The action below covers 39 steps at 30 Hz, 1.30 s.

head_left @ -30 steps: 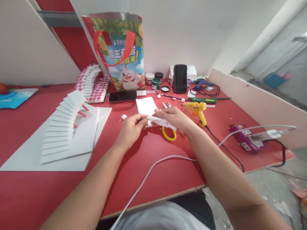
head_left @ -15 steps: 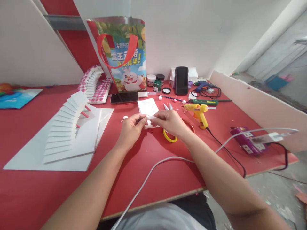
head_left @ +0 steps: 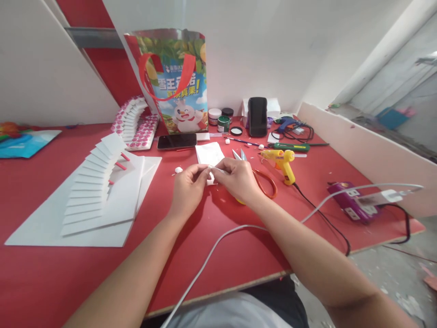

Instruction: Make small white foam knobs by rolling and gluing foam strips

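Red, smooth tabletop (head_left: 239,255) filled the view, backed by a plain white wall. The marker to steer by was the yellow glue gun (head_left: 282,162), glossy plastic, lying on its side. Left of the glue gun, both hands met over the board. The left hand (head_left: 187,187) was curled nearly shut, thumb and forefinger pinched on a small white piece (head_left: 212,172), thin and papery by the look of it. The right hand (head_left: 237,178), closer to the glue gun, was closed the same way, fingertips nipping the other end, so the piece sat held between the two hands just above the table. Between the right hand and the glue gun lay scissors (head_left: 241,155), steel blades pointing away, a looped orange handle showing. Just beyond the hands, left of the glue gun, rested a flat white sheet (head_left: 209,153). Far left of the glue gun stood a white foam-board staircase (head_left: 99,182), crisp rectangular steps fanned in a curve. Nearer than the glue gun, a round white cable (head_left: 211,246) snaked across.
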Each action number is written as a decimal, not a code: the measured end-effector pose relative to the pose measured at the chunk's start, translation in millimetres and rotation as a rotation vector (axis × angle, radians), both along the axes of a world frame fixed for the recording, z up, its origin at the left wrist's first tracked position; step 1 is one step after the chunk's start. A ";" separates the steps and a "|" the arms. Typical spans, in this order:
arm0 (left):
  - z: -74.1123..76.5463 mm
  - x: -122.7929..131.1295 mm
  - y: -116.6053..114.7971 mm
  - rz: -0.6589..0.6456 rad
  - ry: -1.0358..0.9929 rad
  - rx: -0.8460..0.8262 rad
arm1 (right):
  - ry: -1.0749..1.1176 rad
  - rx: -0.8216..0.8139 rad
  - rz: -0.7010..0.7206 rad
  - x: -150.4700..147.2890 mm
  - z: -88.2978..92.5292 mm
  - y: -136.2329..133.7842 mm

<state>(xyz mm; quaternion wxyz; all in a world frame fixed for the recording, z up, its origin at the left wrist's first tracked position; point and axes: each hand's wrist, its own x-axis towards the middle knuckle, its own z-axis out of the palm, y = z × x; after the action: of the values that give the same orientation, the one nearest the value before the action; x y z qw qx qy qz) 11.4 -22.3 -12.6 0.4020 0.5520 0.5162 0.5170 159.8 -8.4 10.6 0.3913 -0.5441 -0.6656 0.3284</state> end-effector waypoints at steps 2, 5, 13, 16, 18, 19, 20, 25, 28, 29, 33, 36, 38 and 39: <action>1.4 0.9 -2.2 0.041 0.120 0.139 | 0.154 -0.045 0.031 -2.3 -2.6 -1.7; 0.1 1.2 -3.8 0.095 0.299 0.367 | 0.356 -0.106 0.100 -2.5 -3.7 -3.1; -5.5 3.0 -3.9 0.101 0.438 0.703 | 0.379 -0.052 0.133 4.7 -0.1 -1.0; -4.3 2.4 -5.3 0.090 0.420 0.700 | 0.354 -0.036 0.172 6.8 -0.3 -0.5; -4.5 1.9 -5.8 0.091 0.425 0.719 | 0.340 -0.039 0.174 7.0 -0.2 -1.1; -4.7 1.7 -5.9 0.094 0.435 0.731 | 0.327 -0.036 0.171 6.7 0.2 -1.7; -5.0 1.6 -5.9 0.096 0.448 0.742 | 0.312 -0.028 0.163 6.4 0.8 -2.5; -3.9 0.5 -4.8 0.041 0.409 0.662 | 0.265 -0.010 0.149 5.4 5.1 -6.7; -2.6 -2.7 -2.2 -0.046 0.327 0.595 | 0.249 -0.020 0.170 6.6 5.9 -6.3; -2.3 -4.0 -1.3 -0.065 0.322 0.599 | 0.242 -0.025 0.175 7.1 5.9 -5.7; -0.2 -6.2 -0.5 -0.046 0.394 0.652 | 0.337 -0.091 0.202 7.6 8.6 -3.7; 2.8 -4.1 -3.3 0.030 0.399 0.609 | 0.432 -0.198 0.227 6.4 12.9 -4.3; 4.4 -1.7 -5.4 0.059 0.352 0.525 | 0.387 -0.200 0.211 5.4 13.8 -5.0; 4.7 -0.5 -6.1 0.063 0.308 0.466 | 0.319 -0.160 0.187 5.1 13.1 -5.3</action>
<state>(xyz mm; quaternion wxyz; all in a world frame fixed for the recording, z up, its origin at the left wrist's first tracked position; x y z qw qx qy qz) 10.9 -28.4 -7.9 0.1648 0.6853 0.4555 0.5439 164.9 -13.7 23.7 0.4153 -0.4503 -0.6146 0.4970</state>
